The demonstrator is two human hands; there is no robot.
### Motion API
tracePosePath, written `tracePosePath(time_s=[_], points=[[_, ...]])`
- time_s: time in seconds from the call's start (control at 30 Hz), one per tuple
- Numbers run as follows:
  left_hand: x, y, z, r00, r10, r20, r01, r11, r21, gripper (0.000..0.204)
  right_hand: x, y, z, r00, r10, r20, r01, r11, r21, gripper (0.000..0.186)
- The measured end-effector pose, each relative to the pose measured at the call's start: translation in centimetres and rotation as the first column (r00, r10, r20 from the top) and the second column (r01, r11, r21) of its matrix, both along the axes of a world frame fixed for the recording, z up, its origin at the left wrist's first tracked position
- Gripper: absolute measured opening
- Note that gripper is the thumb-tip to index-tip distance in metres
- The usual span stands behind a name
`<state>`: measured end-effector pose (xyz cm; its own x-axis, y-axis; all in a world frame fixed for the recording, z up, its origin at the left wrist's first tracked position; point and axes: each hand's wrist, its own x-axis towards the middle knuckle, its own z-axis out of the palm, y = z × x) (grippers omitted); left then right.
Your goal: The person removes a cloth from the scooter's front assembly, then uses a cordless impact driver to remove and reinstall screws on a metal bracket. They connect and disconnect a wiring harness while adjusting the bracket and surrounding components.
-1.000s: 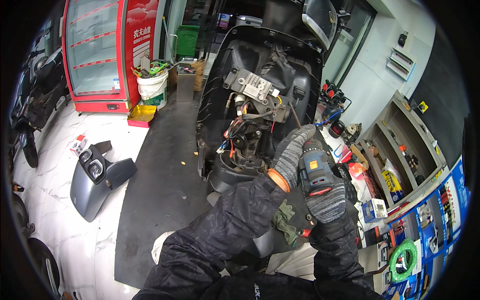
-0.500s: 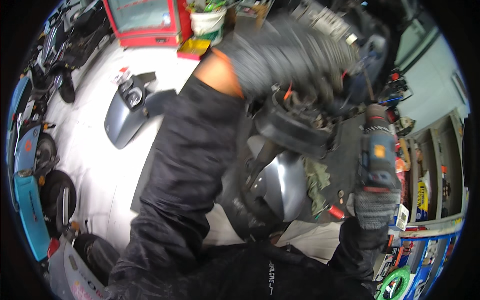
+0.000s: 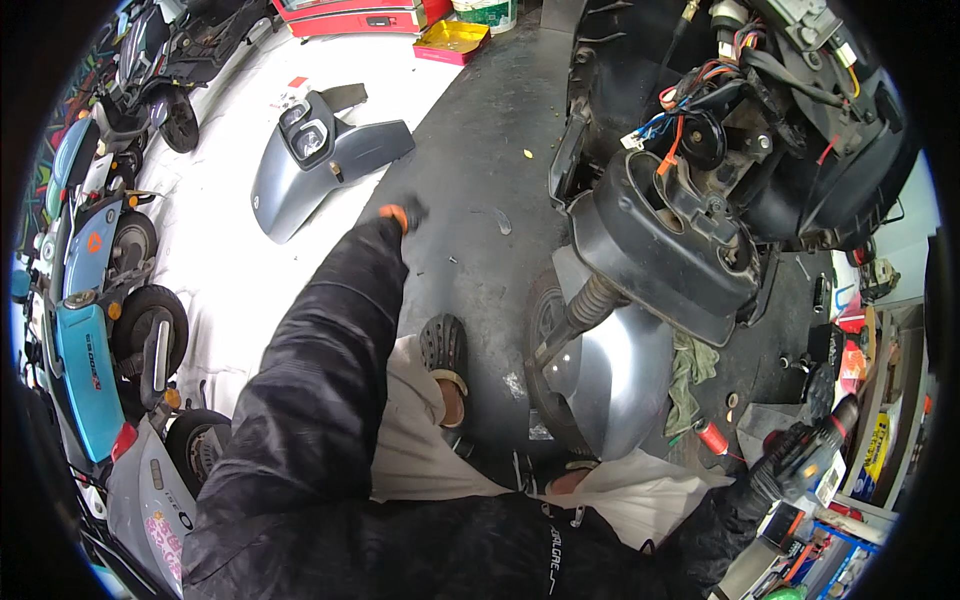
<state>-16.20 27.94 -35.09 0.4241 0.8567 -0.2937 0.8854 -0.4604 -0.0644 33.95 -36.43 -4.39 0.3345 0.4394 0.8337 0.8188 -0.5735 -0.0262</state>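
Observation:
My left hand (image 3: 412, 212), in a dark glove with an orange cuff, is low over the dark mat, near the grey scooter front panel (image 3: 290, 195). Motion blur hides its fingers. At the lower right, my gloved right hand (image 3: 785, 470) grips a cordless drill (image 3: 835, 425), whose dark nose points up and right. Ahead of me stands a partly stripped scooter. Its black front housing (image 3: 650, 245) is exposed, with loose coloured wires (image 3: 685, 100) and a connector above. Below that are a black fork (image 3: 590, 310) and a shiny grey front fender (image 3: 625, 370).
A green rag (image 3: 690, 385) and a red spool (image 3: 712, 438) lie right of the fender. Parked scooters (image 3: 100, 350) line the left side. A yellow tray (image 3: 452, 40) sits at the back. Shelving (image 3: 895, 390) with packages stands at the right.
My left arm has swung down and left, away from the scooter's exposed front. The right hand has lowered with the drill, which has tilted rightward. The view has shifted, and my feet now show.

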Motion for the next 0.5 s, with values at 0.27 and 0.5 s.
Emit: tracePosePath(time_s=[0.27,0.5], points=[[-2.5,-12.5,-12.9,0.927,0.369,-0.066,-0.375,0.916,-0.14,0.036,4.1,-4.9,-4.1,0.983,-0.182,-0.007,0.18,0.98,-0.088,0.044],[-0.4,-14.2,-15.5,0.858,0.51,-0.064,-0.513,0.843,-0.163,0.031,4.5,-7.3,-6.5,0.941,-0.332,0.074,0.339,0.903,-0.263,0.044]])
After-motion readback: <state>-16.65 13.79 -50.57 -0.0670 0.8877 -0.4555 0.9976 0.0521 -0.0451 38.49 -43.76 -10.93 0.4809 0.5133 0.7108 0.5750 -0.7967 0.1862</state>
